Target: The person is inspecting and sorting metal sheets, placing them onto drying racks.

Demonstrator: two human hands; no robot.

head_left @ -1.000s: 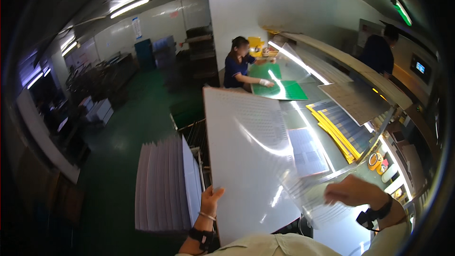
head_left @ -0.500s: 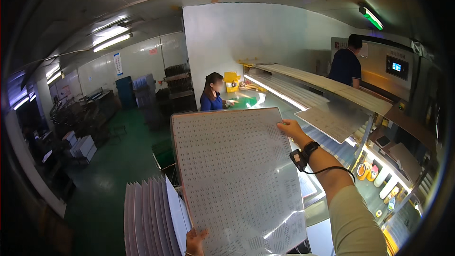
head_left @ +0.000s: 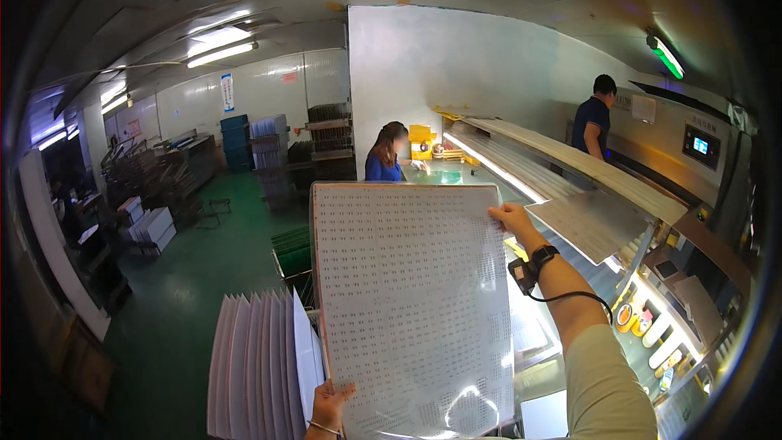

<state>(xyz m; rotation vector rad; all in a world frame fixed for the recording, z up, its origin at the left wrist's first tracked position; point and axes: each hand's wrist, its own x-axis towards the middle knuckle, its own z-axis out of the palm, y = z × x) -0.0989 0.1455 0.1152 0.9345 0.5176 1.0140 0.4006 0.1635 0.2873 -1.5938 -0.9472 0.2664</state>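
A large, thin, glossy panel (head_left: pixel 411 301) is held up in front of me, nearly upright. Rows of small dark marks cover its pale face, and light glares off its lower part. My left hand (head_left: pixel 330 402) grips the panel's lower left edge, thumb on the front. At the upper right edge, my right hand (head_left: pixel 515 222) pinches the panel; a black strap and small cabled device (head_left: pixel 529 267) sit on that wrist. The fingers behind the panel are hidden from view.
Similar pale panels (head_left: pixel 252 367) stand in a row at my lower left. A lit worktable with an overhead shelf (head_left: pixel 586 167) runs along the right. One co-worker (head_left: pixel 387 155) sits beyond the panel; another (head_left: pixel 593 118) stands by a machine with a screen (head_left: pixel 700 145).
The panel has tilted to a straighter position in my hands. The surroundings have shifted rightward in view. The co-worker by the machine has changed posture.
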